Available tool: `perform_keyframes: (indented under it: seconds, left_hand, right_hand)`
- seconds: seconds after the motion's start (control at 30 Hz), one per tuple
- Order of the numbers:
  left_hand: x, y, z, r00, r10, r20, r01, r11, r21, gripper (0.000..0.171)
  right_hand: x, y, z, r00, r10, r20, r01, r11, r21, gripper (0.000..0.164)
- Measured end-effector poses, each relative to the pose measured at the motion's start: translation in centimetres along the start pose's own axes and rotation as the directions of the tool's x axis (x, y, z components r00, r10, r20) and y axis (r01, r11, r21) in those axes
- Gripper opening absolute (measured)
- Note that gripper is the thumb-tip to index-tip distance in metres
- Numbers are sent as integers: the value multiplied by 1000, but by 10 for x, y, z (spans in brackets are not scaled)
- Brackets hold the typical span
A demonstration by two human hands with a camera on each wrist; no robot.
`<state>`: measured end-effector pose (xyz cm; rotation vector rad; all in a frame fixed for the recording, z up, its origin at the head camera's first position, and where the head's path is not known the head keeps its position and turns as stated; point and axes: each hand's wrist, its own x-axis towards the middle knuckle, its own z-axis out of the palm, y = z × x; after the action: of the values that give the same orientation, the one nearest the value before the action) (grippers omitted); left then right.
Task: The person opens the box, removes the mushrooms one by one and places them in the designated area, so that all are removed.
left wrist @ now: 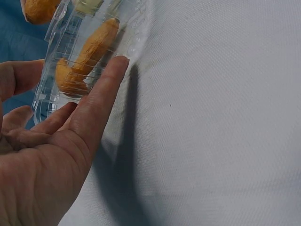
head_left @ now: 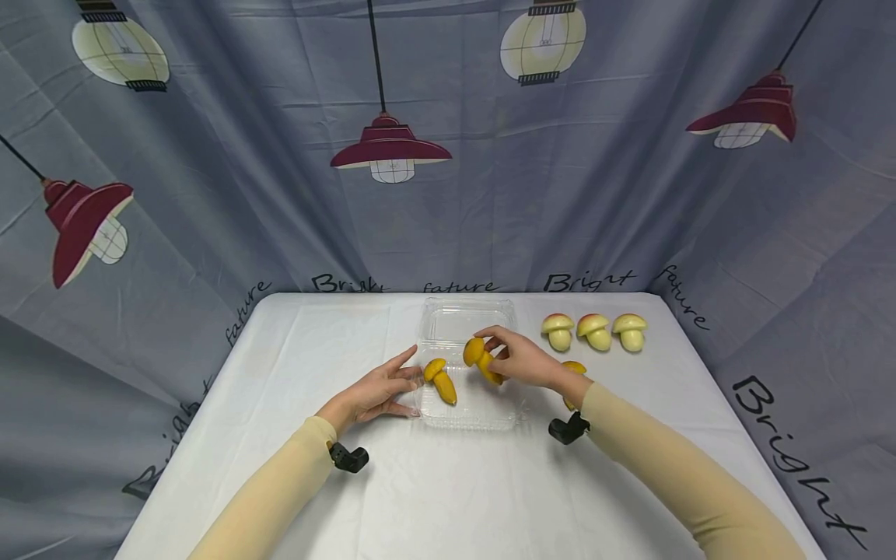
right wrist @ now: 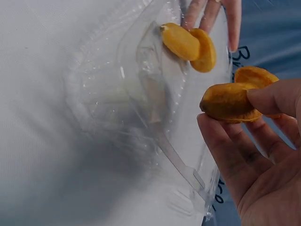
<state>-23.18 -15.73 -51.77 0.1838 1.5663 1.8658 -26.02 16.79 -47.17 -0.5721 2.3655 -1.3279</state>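
My right hand [head_left: 525, 359] pinches a yellow toy mushroom [head_left: 474, 351] by its stem, above a clear plastic clamshell box [head_left: 483, 416]. Thumb and fingertips lie on opposite sides of that stem in the right wrist view. A second yellow mushroom [head_left: 441, 381] lies inside the box at its left side. My left hand [head_left: 378, 389] has its fingers spread and fairly straight, touching the box's left wall. The box's lid [head_left: 469, 313] is folded back, away from me. Another yellow mushroom [head_left: 575, 366] is on the table, partly hidden behind my right wrist.
Three pale green mushrooms with reddish tops stand in a row at the back right: the left one [head_left: 559, 333], the middle one [head_left: 593, 333] and the right one [head_left: 631, 333]. A white cloth covers the table [head_left: 434, 498]. Grey printed curtains [head_left: 476, 225] surround its back and sides.
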Motion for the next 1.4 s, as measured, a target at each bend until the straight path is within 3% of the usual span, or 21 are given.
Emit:
perform_keyframes:
  seconds: [0.77,1.03,1.4]
  left_hand:
    - [0,-1,0,1000,7,-11,-6,1000,16,86]
    - [0,0,0,1000,5,-1,-5,1000,12,86]
    - [1,-1,-1,1000,2,-10,-2,1000,7,85]
  right_hand:
    - [-29,11,-45,998,-6,-64,10,998,67,57]
    - [-38,23,-63,993,41,-115,-27,993,116,58]
    - [-67,41,-92,975,74,-210,-49,991,121,59]
